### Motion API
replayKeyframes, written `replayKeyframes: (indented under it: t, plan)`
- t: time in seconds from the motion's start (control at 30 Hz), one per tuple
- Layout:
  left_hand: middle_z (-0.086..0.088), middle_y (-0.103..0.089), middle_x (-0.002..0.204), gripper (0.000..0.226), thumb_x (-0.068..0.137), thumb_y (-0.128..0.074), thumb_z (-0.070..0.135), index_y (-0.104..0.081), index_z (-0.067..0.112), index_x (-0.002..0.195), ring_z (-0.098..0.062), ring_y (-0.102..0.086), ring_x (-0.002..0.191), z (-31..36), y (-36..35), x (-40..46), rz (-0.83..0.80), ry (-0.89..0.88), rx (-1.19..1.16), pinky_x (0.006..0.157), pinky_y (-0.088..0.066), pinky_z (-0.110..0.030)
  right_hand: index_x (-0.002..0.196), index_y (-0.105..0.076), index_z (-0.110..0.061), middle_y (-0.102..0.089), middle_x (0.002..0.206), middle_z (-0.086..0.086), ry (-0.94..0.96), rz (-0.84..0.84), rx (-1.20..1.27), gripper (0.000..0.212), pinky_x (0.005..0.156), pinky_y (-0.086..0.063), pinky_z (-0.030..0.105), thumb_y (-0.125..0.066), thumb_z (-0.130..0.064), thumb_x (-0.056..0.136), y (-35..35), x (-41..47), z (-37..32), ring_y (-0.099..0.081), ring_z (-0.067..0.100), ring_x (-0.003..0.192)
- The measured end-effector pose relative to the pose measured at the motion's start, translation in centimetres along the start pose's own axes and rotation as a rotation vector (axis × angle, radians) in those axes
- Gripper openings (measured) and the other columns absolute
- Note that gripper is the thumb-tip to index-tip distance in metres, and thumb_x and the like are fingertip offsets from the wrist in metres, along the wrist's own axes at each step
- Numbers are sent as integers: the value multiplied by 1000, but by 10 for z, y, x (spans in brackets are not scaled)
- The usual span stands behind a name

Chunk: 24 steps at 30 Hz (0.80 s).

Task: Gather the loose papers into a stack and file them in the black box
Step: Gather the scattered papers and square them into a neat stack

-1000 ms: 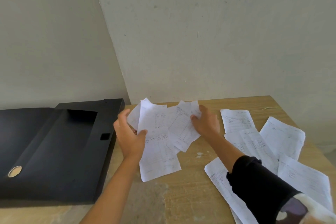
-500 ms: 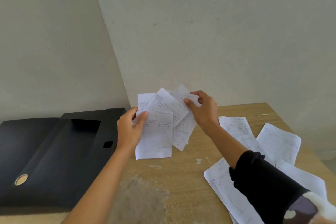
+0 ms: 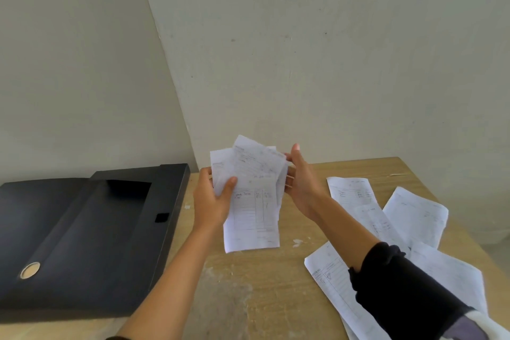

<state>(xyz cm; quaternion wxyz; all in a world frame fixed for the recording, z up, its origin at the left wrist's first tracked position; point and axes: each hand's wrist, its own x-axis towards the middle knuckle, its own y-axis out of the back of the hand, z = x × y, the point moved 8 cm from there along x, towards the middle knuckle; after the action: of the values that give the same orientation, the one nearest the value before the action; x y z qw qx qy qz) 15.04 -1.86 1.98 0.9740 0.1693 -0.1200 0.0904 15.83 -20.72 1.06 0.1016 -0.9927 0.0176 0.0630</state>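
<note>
A loose bundle of white printed papers (image 3: 252, 201) hangs above the wooden table, fanned out and uneven. My left hand (image 3: 211, 199) grips its left edge with the thumb on top. My right hand (image 3: 302, 185) presses flat against the bundle's right edge, fingers straight. The black box (image 3: 91, 240) lies open on the table's left side, its tray empty, a round metal ring near its front left. Several more loose papers (image 3: 414, 212) lie scattered on the table to the right, partly under my right forearm.
The wooden table (image 3: 262, 292) has pale smears near its middle. A grey wall corner rises right behind the box and the table's far edge. My right arm wears a black sleeve (image 3: 400, 292) over some papers.
Both hands lifted the gathered papers off the table and drew them closer together. The right hand shifted from pinching the top to pressing the bundle's right side.
</note>
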Motion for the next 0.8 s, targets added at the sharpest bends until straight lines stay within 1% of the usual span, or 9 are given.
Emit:
replayKeyframes:
  t: [0.07, 0.17, 0.27, 0.4, 0.47, 0.57, 0.63, 0.73, 0.8]
  plan:
    - [16, -55, 86, 17, 86, -59, 31, -49, 20, 94, -1, -56, 77, -1, 1, -3, 53, -13, 2, 57, -43, -16, 106, -63, -21, -72, 100, 3, -45, -16, 91, 50, 76, -50, 32, -26, -53, 95, 2, -6, 15, -67, 19, 94]
    - [8, -57, 77, 13, 88, -57, 31, -52, 18, 85, -9, -57, 69, 2, 2, -6, 106, -42, -5, 56, -46, -23, 109, -62, -19, -71, 104, 7, -1, -24, 3, 24, 73, -52, 32, -47, -18, 89, -1, -14, 27, -66, 22, 94]
    - [9, -54, 78, 18, 90, -52, 32, -51, 14, 89, -4, -54, 69, 8, -2, -9, 107, -85, -3, 59, -47, -25, 101, -56, -30, -66, 101, 2, 113, 70, -74, 43, 62, -55, 24, -49, 7, 81, -5, -19, 25, -64, 22, 93]
    - [0, -52, 78, 26, 93, -43, 39, -44, 13, 94, -2, -51, 66, 12, -10, -17, 20, -160, -10, 61, -45, -19, 102, -52, -47, -63, 103, -10, 310, 141, -148, 57, 71, -55, 20, -45, 7, 85, -9, -26, 11, -61, 8, 96]
    - [-7, -56, 92, 16, 93, -46, 29, -40, 18, 101, -14, -56, 79, 5, -13, -23, -37, -121, -53, 70, -50, -31, 110, -49, -43, -61, 110, -10, 339, 113, -146, 55, 78, -53, 19, -44, 6, 86, -11, -32, 14, -59, 3, 100]
    - [8, -55, 104, 37, 88, -49, 8, -32, 31, 113, -2, -58, 92, -8, -20, -34, -86, -50, -120, 72, -53, -19, 121, -38, -27, -56, 115, 1, 284, 112, -219, 48, 82, -49, 27, -42, 4, 85, -8, -37, 26, -55, 14, 103]
    - [11, -53, 104, 47, 87, -47, 3, -28, 34, 116, -4, -58, 95, -16, -25, -39, -120, 28, -125, 66, -51, -16, 121, -32, -17, -50, 114, 8, 219, 87, -260, 46, 77, -48, 28, -38, 8, 83, -8, -37, 31, -51, 21, 101]
    - [15, -53, 100, 30, 91, -45, 7, -37, 29, 110, -4, -55, 93, -20, -35, -42, -177, 49, -63, 67, -44, -16, 113, -34, -12, -49, 101, 7, 163, 82, -373, 36, 59, -46, 19, -33, 9, 84, -5, -39, 30, -50, 14, 80]
    - [17, -54, 99, 23, 93, -44, 9, -43, 27, 107, -1, -54, 91, -14, -41, -45, -196, 28, -43, 66, -42, -15, 116, -39, -13, -54, 97, 4, 154, 117, -451, 36, 58, -46, 21, -35, 6, 86, 4, -43, 28, -52, 11, 75]
